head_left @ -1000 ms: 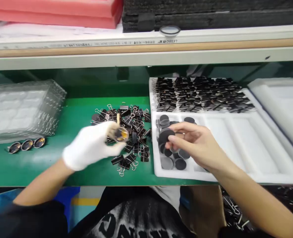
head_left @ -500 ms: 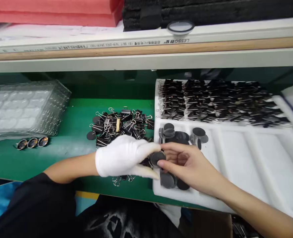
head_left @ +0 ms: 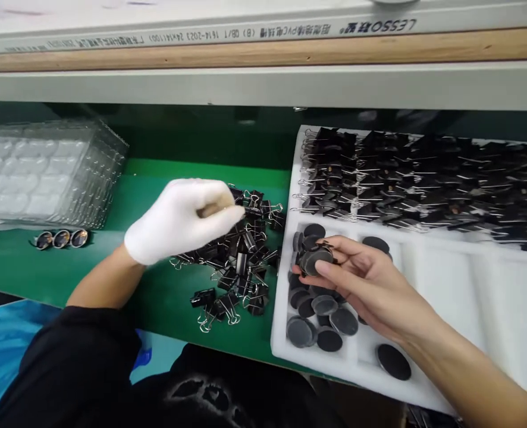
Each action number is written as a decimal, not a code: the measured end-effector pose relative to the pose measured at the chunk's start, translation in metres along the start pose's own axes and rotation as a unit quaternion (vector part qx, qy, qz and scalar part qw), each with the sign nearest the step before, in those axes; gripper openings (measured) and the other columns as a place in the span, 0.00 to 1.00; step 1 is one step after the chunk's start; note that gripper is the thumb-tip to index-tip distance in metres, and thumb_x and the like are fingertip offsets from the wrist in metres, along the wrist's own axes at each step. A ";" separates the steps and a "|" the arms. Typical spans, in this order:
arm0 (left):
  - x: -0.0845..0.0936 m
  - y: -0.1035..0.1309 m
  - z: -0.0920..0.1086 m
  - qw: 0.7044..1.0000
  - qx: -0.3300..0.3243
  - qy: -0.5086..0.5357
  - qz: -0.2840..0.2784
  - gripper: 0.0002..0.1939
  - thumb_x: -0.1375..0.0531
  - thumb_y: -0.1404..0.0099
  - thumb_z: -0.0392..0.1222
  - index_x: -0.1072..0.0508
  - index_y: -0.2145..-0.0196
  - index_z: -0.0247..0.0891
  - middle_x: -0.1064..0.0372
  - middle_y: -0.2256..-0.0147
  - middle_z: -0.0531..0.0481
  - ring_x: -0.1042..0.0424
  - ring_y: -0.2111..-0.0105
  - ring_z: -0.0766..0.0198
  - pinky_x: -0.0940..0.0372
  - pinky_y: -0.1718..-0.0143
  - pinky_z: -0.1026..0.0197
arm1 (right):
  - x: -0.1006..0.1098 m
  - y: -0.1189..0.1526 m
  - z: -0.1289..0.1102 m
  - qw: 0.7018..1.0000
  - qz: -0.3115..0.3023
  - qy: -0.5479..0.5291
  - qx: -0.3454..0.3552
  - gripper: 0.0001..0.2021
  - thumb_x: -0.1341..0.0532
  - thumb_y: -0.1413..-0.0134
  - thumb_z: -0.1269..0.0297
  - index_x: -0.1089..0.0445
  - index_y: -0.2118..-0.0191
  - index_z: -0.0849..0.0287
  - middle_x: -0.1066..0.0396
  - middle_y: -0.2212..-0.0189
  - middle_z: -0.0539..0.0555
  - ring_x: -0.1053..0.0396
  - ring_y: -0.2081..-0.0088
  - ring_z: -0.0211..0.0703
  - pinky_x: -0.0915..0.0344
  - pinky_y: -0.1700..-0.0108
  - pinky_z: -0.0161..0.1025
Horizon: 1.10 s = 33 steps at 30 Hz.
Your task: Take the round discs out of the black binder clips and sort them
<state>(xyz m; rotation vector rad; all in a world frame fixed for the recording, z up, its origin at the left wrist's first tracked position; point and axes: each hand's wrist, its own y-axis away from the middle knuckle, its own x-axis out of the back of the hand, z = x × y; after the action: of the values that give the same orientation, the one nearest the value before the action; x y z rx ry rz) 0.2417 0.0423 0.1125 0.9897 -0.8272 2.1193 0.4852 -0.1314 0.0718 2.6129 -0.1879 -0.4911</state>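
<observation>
My left hand (head_left: 185,220), in a white glove, is over a pile of black binder clips (head_left: 241,261) on the green table. Its thumb and fingers are curled together at the tips, and I cannot make out whether anything is between them. My bare right hand (head_left: 361,273) pinches a dark round disc (head_left: 317,261), thumb on its face, above the white foam tray. Something dark and jagged shows at the disc's upper edge. Loose dark discs (head_left: 344,321) lie below and around it in the tray's left compartment.
Rows of binder clips clamped on dark pieces (head_left: 406,172) fill the back of the white foam tray (head_left: 284,333). Stacked clear plastic trays (head_left: 35,172) stand at left, with three small round shiny pieces (head_left: 61,239) before them. A shelf edge (head_left: 245,86) crosses above.
My hands have parted. The left has gone up and left over the clip pile; the right, holding the disc, has moved right over the tray. The camera view has tilted down.
</observation>
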 end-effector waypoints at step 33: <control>-0.015 0.025 0.012 0.985 0.003 0.165 -0.039 0.17 0.37 0.39 0.45 0.33 0.81 0.36 0.48 0.84 0.60 0.49 0.81 0.75 0.52 0.81 0.68 | -0.052 -0.011 0.019 0.979 0.067 -0.052 0.188 0.18 0.21 0.52 0.56 0.28 0.62 0.52 0.22 0.62 0.46 0.23 0.60 0.38 0.18 0.52 0.44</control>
<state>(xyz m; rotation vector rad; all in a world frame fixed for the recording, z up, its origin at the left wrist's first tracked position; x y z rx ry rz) 0.2348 0.0141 0.0997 0.6363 -0.6068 2.1400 0.4309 -0.1183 0.0667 2.9135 -0.5348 -0.5924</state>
